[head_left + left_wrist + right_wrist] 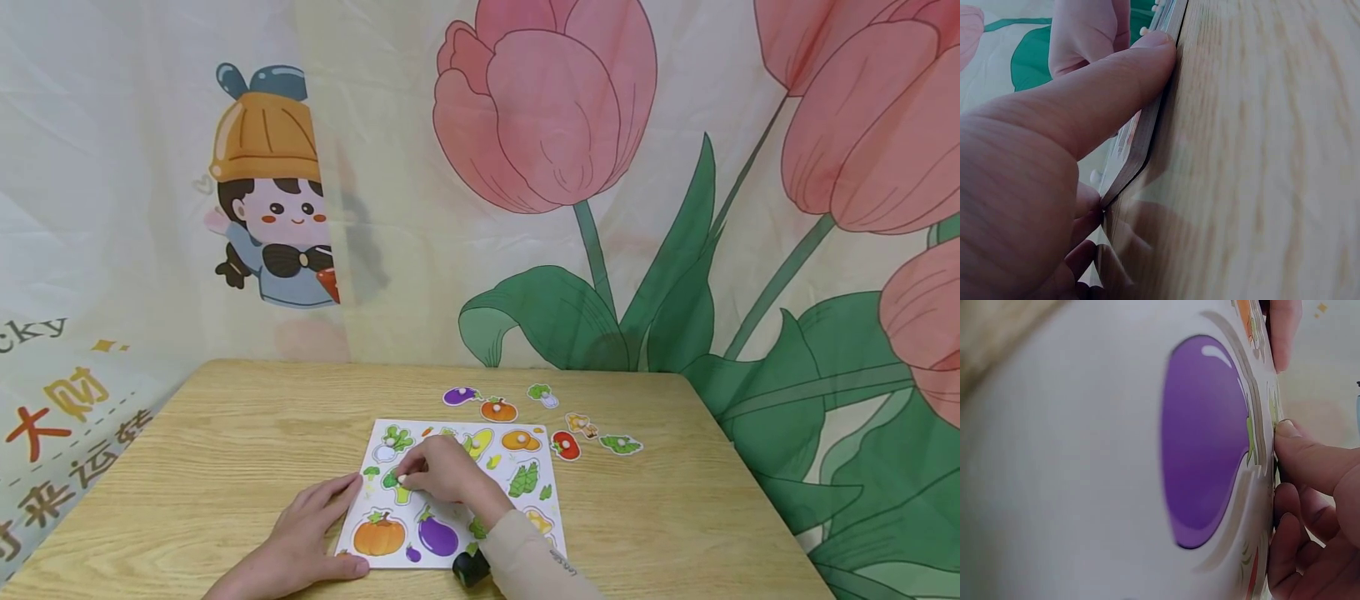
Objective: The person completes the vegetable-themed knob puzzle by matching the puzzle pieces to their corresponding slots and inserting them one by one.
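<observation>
A white vegetable puzzle board point(420, 560) lies on the table. My right hand point(442, 468) is over its left part and pinches the small knob of a broccoli puzzle piece point(402, 496). That piece is at the printed broccoli spot; whether it sits flush cannot be told. In the right wrist view, thumb and fingertips point(1288, 428) meet at the board's surface, beyond the printed purple eggplant point(1204, 444). My left hand point(303, 533) rests against the board's left side, fingers extended along the edge. Its thumb point(1129, 75) touches the front edge near the corner.
Loose knobbed pieces lie behind and right of the board: eggplant point(460, 396), pumpkin point(498, 409), bok choy point(542, 395), mushroom point(581, 425), tomato point(566, 446) and a green vegetable point(621, 444). A radish piece point(393, 443) and a corn piece point(477, 442) are on the board.
</observation>
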`<state>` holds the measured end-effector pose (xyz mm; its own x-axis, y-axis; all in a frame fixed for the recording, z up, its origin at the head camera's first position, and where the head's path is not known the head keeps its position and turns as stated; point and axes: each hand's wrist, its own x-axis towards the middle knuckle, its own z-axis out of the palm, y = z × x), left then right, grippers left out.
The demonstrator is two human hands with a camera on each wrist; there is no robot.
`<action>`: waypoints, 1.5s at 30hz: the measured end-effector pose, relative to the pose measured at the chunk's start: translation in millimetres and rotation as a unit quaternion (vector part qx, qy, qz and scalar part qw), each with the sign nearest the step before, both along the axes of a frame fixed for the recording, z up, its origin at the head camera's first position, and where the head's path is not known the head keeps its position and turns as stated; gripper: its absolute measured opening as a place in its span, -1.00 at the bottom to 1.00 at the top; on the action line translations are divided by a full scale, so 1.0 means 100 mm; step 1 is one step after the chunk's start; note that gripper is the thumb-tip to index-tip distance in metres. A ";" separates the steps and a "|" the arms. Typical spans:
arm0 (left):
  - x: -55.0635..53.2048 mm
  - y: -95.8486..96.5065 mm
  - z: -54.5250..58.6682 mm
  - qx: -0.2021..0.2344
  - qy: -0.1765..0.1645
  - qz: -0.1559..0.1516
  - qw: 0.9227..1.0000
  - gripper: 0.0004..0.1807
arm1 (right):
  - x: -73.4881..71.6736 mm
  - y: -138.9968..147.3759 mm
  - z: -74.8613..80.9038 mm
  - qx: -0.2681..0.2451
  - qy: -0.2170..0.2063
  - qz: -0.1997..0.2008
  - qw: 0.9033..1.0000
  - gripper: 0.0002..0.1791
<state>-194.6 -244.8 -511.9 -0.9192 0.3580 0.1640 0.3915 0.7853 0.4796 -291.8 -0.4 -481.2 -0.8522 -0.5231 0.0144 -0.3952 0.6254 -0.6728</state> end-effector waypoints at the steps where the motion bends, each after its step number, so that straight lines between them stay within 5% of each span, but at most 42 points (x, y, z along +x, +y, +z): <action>1: 0.00 0.00 0.00 0.000 0.002 0.001 1.000 0.28 | 0.00 0.00 0.00 -0.003 -0.002 0.001 1.000 -0.93; 18: -0.01 0.00 -0.01 0.009 -0.009 0.002 1.000 0.29 | 0.04 0.00 0.00 0.008 -0.005 -0.003 1.000 -0.87; 28: -0.01 0.02 0.02 0.000 -0.003 -0.002 1.000 0.28 | 0.07 0.11 0.05 0.007 0.011 0.047 0.999 -0.74; 37: -0.02 0.00 -0.01 0.012 -0.008 0.003 1.000 0.29 | 0.09 0.35 0.09 -0.002 0.014 0.053 0.999 -0.71; 45: -0.01 0.00 -0.01 0.008 0.001 0.000 1.000 0.28 | 0.12 0.74 0.22 -0.030 0.015 0.012 0.999 -0.73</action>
